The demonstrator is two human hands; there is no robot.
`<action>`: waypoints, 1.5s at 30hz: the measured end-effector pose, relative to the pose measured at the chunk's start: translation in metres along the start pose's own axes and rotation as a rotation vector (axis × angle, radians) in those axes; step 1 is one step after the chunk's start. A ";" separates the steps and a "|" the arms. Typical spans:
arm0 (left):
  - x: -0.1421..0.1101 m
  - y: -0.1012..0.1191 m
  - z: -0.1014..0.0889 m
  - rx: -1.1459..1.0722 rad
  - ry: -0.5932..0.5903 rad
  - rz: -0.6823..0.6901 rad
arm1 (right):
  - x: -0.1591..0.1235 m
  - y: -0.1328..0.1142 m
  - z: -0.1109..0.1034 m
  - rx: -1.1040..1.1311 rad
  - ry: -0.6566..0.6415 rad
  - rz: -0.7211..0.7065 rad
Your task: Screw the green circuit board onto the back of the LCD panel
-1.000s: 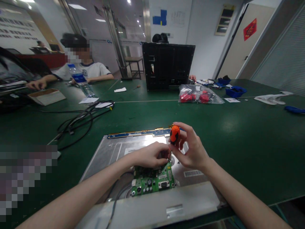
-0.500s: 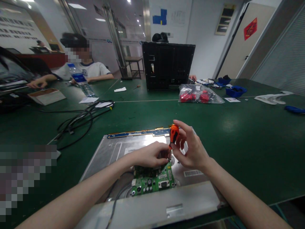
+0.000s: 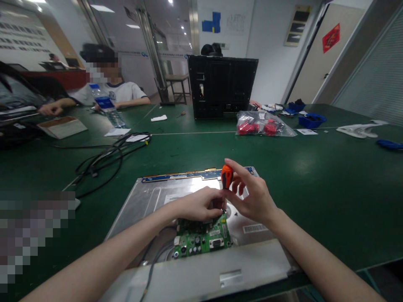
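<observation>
A silver metal panel (image 3: 151, 197) lies flat on the green table in front of me, with a small green circuit board (image 3: 201, 239) on its near half. My right hand (image 3: 252, 197) is closed round the orange handle of a screwdriver (image 3: 226, 176), held upright with its tip down at the board's far right corner. My left hand (image 3: 198, 205) rests on the far edge of the board, fingers pinched round the screwdriver's shaft just beside the tip.
A tangle of black cables (image 3: 107, 157) lies to the left. A black metal chassis (image 3: 220, 86) stands at the back, a clear bag of red parts (image 3: 261, 126) beside it. Blue trays (image 3: 310, 120) sit far right. A person (image 3: 107, 88) sits at the back left behind a water bottle (image 3: 105, 107).
The screwdriver handle has shifted slightly left and up in my right hand, whose fingers have changed their grip round it. My left hand has stayed put on the board.
</observation>
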State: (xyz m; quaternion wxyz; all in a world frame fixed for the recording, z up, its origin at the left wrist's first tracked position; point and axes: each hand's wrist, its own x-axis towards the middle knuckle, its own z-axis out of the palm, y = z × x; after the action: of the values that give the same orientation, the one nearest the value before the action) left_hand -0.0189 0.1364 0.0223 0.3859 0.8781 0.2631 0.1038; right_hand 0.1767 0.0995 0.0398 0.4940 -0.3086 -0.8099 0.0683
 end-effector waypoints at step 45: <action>-0.002 0.000 -0.002 -0.105 0.028 0.050 | -0.001 -0.002 0.003 0.037 -0.020 0.011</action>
State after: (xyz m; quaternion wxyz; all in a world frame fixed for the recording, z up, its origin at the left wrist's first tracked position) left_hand -0.0211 0.1364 0.0236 0.4251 0.8614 0.2407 0.1391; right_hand 0.1737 0.0980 0.0382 0.4911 -0.3030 -0.8118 0.0892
